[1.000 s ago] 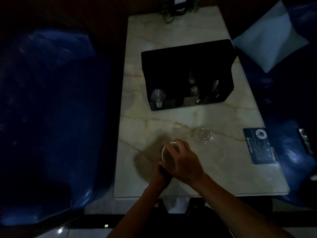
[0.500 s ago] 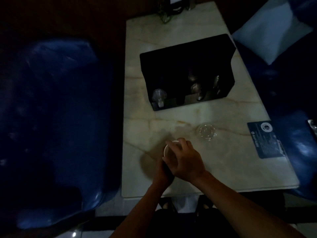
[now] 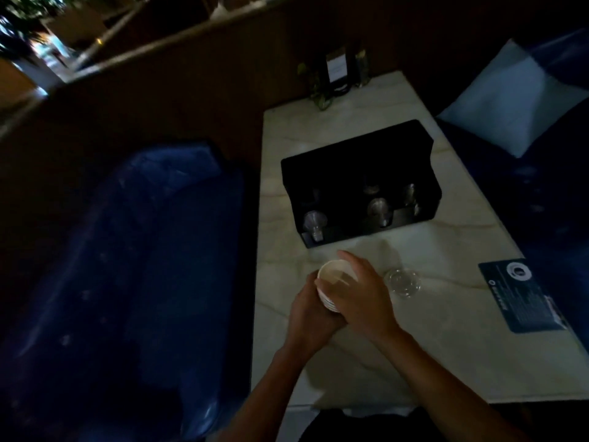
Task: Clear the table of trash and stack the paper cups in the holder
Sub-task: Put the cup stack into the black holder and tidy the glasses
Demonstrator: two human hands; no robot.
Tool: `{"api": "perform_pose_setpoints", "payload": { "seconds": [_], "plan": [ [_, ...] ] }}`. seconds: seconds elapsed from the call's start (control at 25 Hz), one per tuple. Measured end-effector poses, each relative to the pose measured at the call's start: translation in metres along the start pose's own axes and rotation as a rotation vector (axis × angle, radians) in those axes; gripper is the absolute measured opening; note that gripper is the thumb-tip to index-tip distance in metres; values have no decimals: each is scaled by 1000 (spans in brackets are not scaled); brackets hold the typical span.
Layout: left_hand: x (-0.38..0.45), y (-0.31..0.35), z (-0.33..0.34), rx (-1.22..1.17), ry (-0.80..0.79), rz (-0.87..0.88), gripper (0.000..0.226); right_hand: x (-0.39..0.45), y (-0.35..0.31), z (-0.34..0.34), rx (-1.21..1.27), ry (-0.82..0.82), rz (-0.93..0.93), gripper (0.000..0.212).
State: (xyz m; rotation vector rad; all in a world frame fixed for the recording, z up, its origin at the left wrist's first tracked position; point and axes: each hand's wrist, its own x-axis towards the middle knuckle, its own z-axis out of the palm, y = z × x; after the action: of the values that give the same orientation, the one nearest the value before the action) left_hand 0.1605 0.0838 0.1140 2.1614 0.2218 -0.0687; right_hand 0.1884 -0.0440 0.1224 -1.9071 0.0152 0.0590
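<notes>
- Head view, dim light: marble counter [image 3: 446, 314] runs away from the person, with dark blue seats on both sides.
- Both hands meet over the near part of the counter around a small stack of paper cups [image 3: 334, 283], held mouth up and tilted toward the left.
- Left hand [image 3: 310, 317] wraps the lower part of the stack from the left; its grip is closed on the cups.
- Right hand [image 3: 360, 298] covers the stack from the right, fingers curled over the rim, also gripping the cups.
- Black holder [image 3: 357, 161] stands farther along the counter, clear cups in its front slots.
- Clear plastic lid [image 3: 402, 281] lies just right of the hands.
- Blue card [image 3: 522, 299] lies at the right edge of the counter.
</notes>
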Motion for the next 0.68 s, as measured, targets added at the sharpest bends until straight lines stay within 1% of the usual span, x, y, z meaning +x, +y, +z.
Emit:
{"api": "perform_pose_setpoints", "payload": {
  "seconds": [0.08, 0.12, 0.16, 0.24, 0.28, 0.32, 0.36, 0.4, 0.44, 0.48, 0.52, 0.6, 0.68],
  "plan": [
    [4, 11, -6, -47, 97, -17, 78, 7, 3, -13, 303, 15, 142, 59],
    [7, 18, -9, -102, 149, -31, 78, 11, 9, -19, 381, 56, 218, 52],
    [10, 26, -12, -180, 192, -36, 76, 13, 15, -26, 387, 95, 296, 46],
    [15, 42, -14, -351, 244, -39, 77, 12, 27, -37, 400, 116, 495, 41],
    [16, 50, -14, -421, 268, -45, 80, 10, 33, -40, 462, 87, 622, 42],
    [15, 58, -12, -475, 297, -49, 82, 8, 38, -42, 572, 17, 745, 46],
    [13, 66, -9, -509, 321, -52, 86, 5, 41, -44, 730, -73, 850, 52],
    [10, 74, -5, -523, 338, -47, 90, 2, 43, -47, 904, -162, 917, 59],
    [7, 80, -2, -522, 346, -34, 94, -1, 42, -49, 1068, -224, 947, 62],
    [3, 84, 2, -520, 343, -21, 97, -1, 42, -52, 1202, -238, 950, 64],
    [1, 85, 6, -531, 326, -15, 97, 0, 43, -56, 1292, -214, 938, 64],
    [-4, 86, 9, -598, 263, -52, 91, 6, 45, -61, 1359, -130, 886, 58],
    [-9, 88, 5, -658, 208, -119, 74, 14, 47, -73, 1330, -48, 818, 48]
  ]
}}
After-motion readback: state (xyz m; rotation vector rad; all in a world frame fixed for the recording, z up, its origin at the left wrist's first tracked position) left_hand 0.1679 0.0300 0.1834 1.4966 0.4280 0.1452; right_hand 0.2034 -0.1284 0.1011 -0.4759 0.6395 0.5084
